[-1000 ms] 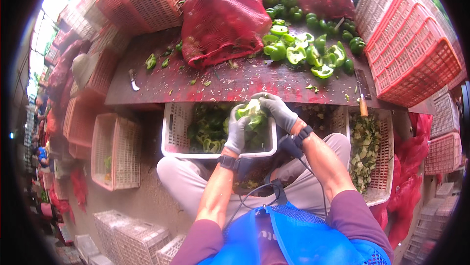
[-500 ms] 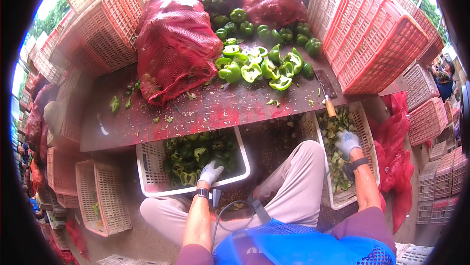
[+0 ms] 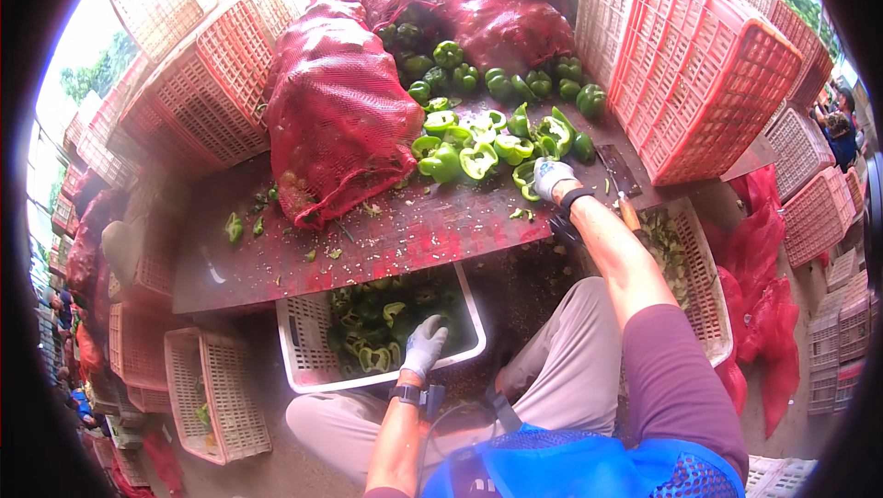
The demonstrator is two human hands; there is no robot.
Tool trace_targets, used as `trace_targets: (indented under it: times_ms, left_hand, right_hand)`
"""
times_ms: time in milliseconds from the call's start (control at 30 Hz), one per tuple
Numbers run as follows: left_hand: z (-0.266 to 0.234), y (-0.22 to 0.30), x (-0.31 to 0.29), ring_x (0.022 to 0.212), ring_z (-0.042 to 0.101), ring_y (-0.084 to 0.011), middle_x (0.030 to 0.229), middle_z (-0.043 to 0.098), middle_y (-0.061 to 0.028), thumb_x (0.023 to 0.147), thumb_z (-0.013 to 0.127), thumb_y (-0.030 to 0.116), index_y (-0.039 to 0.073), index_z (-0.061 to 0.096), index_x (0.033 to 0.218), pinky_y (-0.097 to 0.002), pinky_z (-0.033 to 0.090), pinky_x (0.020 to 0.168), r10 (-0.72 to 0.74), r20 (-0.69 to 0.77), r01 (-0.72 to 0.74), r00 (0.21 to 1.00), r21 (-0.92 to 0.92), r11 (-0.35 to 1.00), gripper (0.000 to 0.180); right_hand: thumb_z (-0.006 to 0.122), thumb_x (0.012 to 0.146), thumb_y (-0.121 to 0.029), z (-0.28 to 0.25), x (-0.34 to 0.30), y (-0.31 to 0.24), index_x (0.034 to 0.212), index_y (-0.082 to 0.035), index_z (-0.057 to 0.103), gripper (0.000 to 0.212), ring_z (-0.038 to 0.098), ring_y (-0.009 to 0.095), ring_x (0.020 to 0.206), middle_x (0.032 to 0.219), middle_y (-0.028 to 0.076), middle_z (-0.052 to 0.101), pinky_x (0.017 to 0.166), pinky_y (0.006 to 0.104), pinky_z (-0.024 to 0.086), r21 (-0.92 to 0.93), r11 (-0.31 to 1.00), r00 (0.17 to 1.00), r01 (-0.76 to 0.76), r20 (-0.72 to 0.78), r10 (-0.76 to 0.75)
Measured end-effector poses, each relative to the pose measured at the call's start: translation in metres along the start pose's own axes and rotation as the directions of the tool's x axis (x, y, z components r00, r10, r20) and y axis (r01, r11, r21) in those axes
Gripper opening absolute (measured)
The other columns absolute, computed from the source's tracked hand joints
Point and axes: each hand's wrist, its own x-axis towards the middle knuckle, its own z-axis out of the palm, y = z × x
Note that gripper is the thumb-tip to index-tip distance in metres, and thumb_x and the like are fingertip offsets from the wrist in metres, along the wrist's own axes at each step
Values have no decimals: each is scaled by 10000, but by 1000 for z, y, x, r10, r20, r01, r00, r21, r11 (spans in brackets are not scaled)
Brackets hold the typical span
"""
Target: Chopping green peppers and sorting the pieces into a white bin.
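My left hand, in a pale glove, hovers over the near rim of a white crate of cut green peppers. Its fingers are stretched out and hold nothing that I can see. Across the table reaches my right hand, also gloved. Its fingertips lie against the pile of halved green peppers, right beside one half. The fingers look loosely extended, though the hand partly hides what is under them. Farther back sit whole green peppers.
A red mesh sack bulges on the table. A wood-handled knife lies at the table's right edge, above a crate of pepper scraps. Pink crates stand at the right. Another crate is on the floor at left.
My right hand has left the scrap crate and moved up and left to the halved peppers on the table. My left hand stays over the pepper crate. The whole view has shifted slightly.
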Motion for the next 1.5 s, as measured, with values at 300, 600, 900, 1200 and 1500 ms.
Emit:
trace_targets:
  times_ms: [300, 600, 900, 1200, 1500]
  left_hand:
    - [10, 141, 18, 798, 691, -135, 1212, 656, -80, 1050, 619, 333, 139, 458, 1533, -278, 581, 665, 23, 76, 34, 997, -672, 739, 545]
    - [6, 150, 25, 1073, 662, -178, 1233, 663, -89, 925, 554, 51, 13, 569, 1381, -332, 585, 913, 10, -146, -95, 989, -584, 806, 458]
    - [7, 105, 11, 1037, 699, -184, 1159, 728, -107, 889, 631, 26, 13, 659, 1276, -321, 562, 911, 20, 15, -9, 1000, -527, 850, 388]
    - [-26, 50, 12, 1132, 671, -378, 1249, 693, -177, 872, 726, 330, 162, 612, 1369, -475, 535, 943, 32, -215, 46, 976, 347, 937, 537]
    - [-9, 38, 11, 1345, 532, -388, 1460, 544, -230, 914, 706, 393, 79, 512, 1480, -451, 441, 1120, 19, -148, 16, 989, 227, 974, 675]
  right_hand:
    - [571, 961, -195, 61, -96, -36, 1110, -30, 612, 226, 758, 344, 815, 894, 183, 751, 692, 449, 598, 40, 950, 908, 309, -310, -282]
    - [612, 932, -250, 65, -177, -142, 1151, -23, 554, 321, 718, 278, 739, 812, 95, 664, 602, 412, 573, -35, 777, 648, 628, -529, -548]
    - [585, 968, -184, 110, -174, -139, 1061, -70, 648, 160, 684, 218, 746, 819, 65, 683, 653, 380, 540, 895, 327, 868, 304, -119, -481]
    - [654, 1015, -314, -17, -98, -49, 1083, -103, 587, 232, 659, 121, 599, 853, 49, 714, 481, 253, 507, 993, 83, 974, 80, -60, -218]
    - [518, 1024, -186, -50, 61, -30, 1339, -153, 636, 338, 717, 347, 1071, 1155, 174, 715, 889, 465, 557, -16, 972, 939, 234, -254, -231]
